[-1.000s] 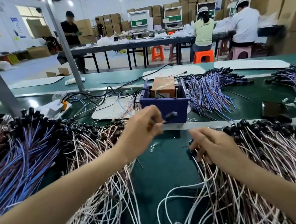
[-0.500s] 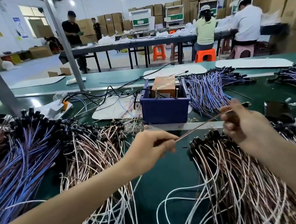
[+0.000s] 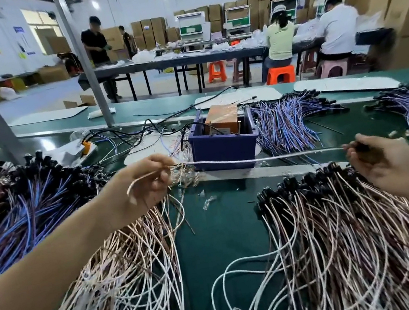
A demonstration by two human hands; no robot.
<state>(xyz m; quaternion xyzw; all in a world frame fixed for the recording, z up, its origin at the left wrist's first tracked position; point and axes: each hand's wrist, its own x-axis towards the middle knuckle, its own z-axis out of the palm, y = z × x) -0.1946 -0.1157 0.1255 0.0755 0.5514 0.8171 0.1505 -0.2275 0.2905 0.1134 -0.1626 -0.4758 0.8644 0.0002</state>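
Left hand (image 3: 146, 182) pinching the wire (image 3: 265, 157) tail at mid-frame, right hand (image 3: 379, 163) gripping its black plug end; light, floppy lead, best held at both ends.

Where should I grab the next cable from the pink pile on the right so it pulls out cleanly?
Grip its black connector head, coming down from above at the pile's far edge. The heads lie in an exposed row there, while the thin tails cross and tangle toward you, so a pull by the head should probably free it best.
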